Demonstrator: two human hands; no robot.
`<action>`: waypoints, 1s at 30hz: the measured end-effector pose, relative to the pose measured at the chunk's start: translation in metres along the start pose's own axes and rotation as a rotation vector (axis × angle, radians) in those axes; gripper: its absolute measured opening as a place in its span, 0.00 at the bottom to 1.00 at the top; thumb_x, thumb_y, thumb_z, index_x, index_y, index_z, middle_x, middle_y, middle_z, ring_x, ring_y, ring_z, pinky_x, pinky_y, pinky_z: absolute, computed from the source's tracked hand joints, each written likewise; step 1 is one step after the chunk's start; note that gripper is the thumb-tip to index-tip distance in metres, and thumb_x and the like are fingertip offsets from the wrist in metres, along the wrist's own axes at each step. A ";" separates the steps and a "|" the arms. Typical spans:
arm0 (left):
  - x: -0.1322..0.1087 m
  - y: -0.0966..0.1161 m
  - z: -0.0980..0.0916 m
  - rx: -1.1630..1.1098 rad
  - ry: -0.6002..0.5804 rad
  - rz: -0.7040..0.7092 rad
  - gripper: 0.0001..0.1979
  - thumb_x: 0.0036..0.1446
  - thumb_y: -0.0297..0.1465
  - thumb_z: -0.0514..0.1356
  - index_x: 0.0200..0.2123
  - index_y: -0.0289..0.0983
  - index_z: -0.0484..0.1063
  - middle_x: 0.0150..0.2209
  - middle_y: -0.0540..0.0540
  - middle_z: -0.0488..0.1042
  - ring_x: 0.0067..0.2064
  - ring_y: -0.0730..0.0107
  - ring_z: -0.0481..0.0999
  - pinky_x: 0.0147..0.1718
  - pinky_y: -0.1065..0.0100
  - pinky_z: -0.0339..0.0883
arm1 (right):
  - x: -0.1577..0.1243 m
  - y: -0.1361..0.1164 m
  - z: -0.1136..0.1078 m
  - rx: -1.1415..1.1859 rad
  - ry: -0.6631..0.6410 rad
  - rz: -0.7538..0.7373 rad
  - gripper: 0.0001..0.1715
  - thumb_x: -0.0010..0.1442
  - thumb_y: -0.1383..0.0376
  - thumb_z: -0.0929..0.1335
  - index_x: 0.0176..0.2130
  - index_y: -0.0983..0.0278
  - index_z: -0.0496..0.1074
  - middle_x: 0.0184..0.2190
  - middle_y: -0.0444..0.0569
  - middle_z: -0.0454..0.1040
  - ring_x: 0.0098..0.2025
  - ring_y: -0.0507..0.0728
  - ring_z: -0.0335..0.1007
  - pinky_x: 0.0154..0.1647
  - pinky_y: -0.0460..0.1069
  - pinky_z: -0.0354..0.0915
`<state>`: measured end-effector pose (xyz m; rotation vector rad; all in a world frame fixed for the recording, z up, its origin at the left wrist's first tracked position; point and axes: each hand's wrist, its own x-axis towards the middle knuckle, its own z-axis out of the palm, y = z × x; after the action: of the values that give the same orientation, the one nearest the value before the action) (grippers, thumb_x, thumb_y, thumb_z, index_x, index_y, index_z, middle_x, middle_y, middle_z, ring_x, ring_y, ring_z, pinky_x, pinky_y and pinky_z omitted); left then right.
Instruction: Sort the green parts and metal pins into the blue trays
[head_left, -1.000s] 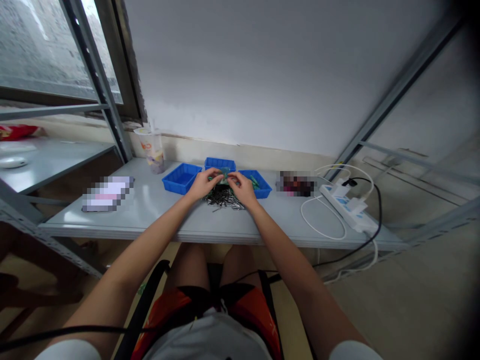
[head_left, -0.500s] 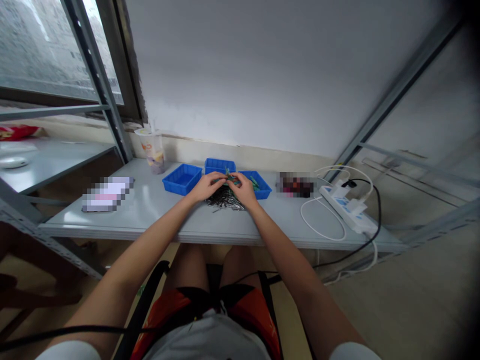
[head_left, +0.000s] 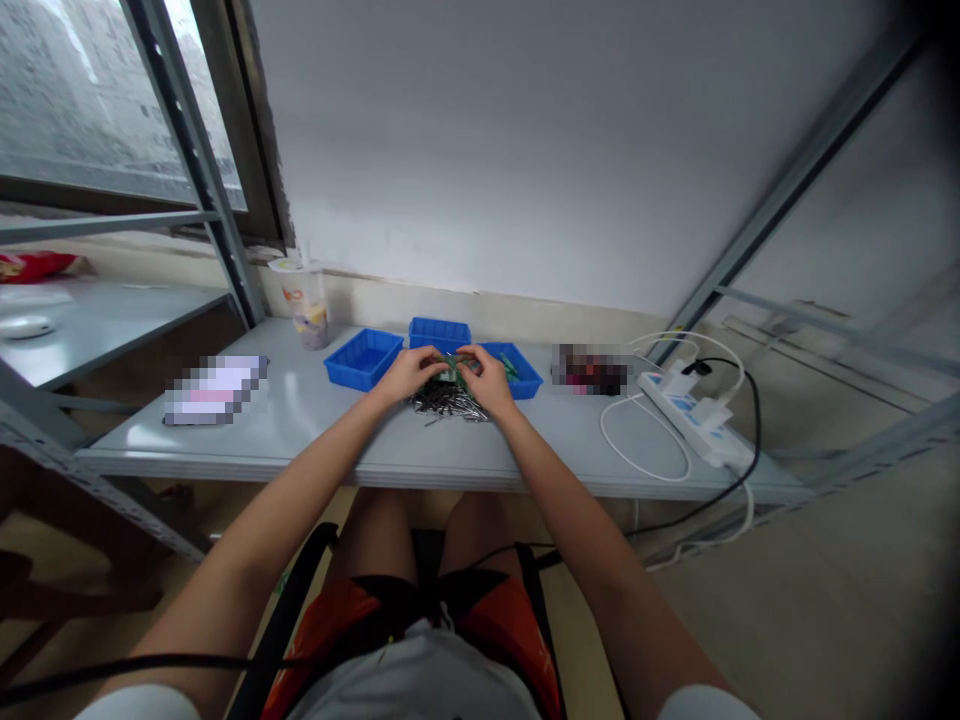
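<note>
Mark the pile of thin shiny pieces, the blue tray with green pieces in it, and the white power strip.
Pile of thin shiny pieces (head_left: pixel 448 402): head view, mid-pile.
Blue tray with green pieces (head_left: pixel 527 388): head view, near wall.
White power strip (head_left: pixel 685 412): head view, top face.

Nothing fully readable. Cup (head_left: pixel 309 318), ten o'clock from left hand (head_left: pixel 407 375): orange lettering, too blurred. Power strip (head_left: pixel 691 420), three o'clock from right hand (head_left: pixel 487 380): blue marks, illegible.
</note>
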<state>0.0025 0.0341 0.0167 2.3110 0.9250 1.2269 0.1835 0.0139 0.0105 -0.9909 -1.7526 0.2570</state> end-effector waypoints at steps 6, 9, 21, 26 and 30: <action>0.000 0.007 -0.004 0.002 0.106 -0.016 0.10 0.55 0.36 0.58 0.31 0.34 0.72 0.27 0.49 0.74 0.29 0.72 0.70 0.30 0.71 0.63 | 0.000 -0.001 0.002 0.035 0.012 0.045 0.13 0.54 0.61 0.66 0.39 0.64 0.70 0.31 0.47 0.75 0.32 0.54 0.69 0.32 0.48 0.64; 0.000 0.006 -0.003 0.008 0.099 -0.033 0.12 0.55 0.38 0.58 0.36 0.34 0.72 0.30 0.48 0.75 0.31 0.70 0.72 0.33 0.70 0.64 | 0.002 0.001 -0.002 -0.025 0.070 0.031 0.12 0.55 0.59 0.65 0.37 0.63 0.71 0.32 0.48 0.75 0.31 0.54 0.69 0.33 0.48 0.64; -0.001 -0.023 0.004 0.376 -0.195 0.028 0.13 0.56 0.32 0.55 0.42 0.34 0.74 0.43 0.40 0.75 0.46 0.57 0.72 0.47 0.60 0.64 | 0.013 0.034 -0.035 -0.237 0.418 0.077 0.11 0.55 0.63 0.63 0.38 0.64 0.70 0.35 0.51 0.72 0.39 0.56 0.67 0.44 0.53 0.63; -0.001 -0.022 0.002 0.388 -0.214 -0.007 0.13 0.55 0.34 0.55 0.39 0.36 0.75 0.41 0.41 0.76 0.44 0.58 0.73 0.46 0.60 0.65 | 0.012 0.034 -0.029 -0.273 0.344 0.110 0.09 0.55 0.66 0.62 0.37 0.62 0.69 0.34 0.48 0.72 0.38 0.56 0.67 0.45 0.53 0.62; -0.003 -0.017 0.001 0.375 -0.268 -0.024 0.15 0.52 0.34 0.55 0.41 0.36 0.75 0.42 0.42 0.76 0.45 0.59 0.73 0.48 0.61 0.65 | 0.010 0.028 -0.032 -0.338 0.351 0.103 0.09 0.55 0.68 0.60 0.35 0.63 0.69 0.34 0.51 0.71 0.40 0.58 0.65 0.49 0.55 0.59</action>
<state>-0.0045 0.0447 0.0044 2.6561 1.1572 0.7546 0.2243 0.0298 0.0136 -1.2852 -1.4496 -0.1499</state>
